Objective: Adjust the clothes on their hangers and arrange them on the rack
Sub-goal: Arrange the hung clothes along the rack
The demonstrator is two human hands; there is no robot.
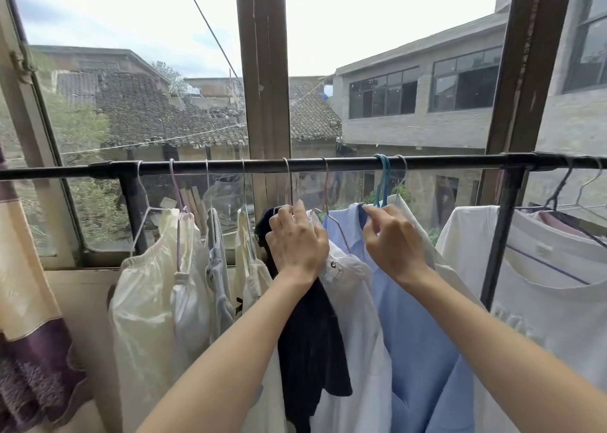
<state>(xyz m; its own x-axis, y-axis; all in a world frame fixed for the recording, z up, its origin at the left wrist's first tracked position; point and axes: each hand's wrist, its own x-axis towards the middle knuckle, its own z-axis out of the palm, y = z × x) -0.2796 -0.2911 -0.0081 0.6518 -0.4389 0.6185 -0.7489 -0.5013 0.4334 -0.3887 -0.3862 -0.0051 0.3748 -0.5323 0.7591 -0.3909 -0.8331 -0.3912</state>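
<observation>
A black rack bar (328, 164) runs across the window with several garments on wire hangers. My left hand (297, 240) grips the top of a dark navy garment (312, 340) and the white garment (353, 317) beside it, just below a hanger hook. My right hand (392, 240) pinches the collar of a light blue shirt (417, 334) that hangs from a pink wire hanger (328, 202). A teal hanger (382, 179) hooks over the bar just right of my fingers.
Cream and pale garments (154, 285) hang at the left. A white t-shirt (542, 285) hangs at the right, past a black upright post (502, 235). A purple and beige curtain (29, 301) fills the left edge. Window frames stand close behind the rack.
</observation>
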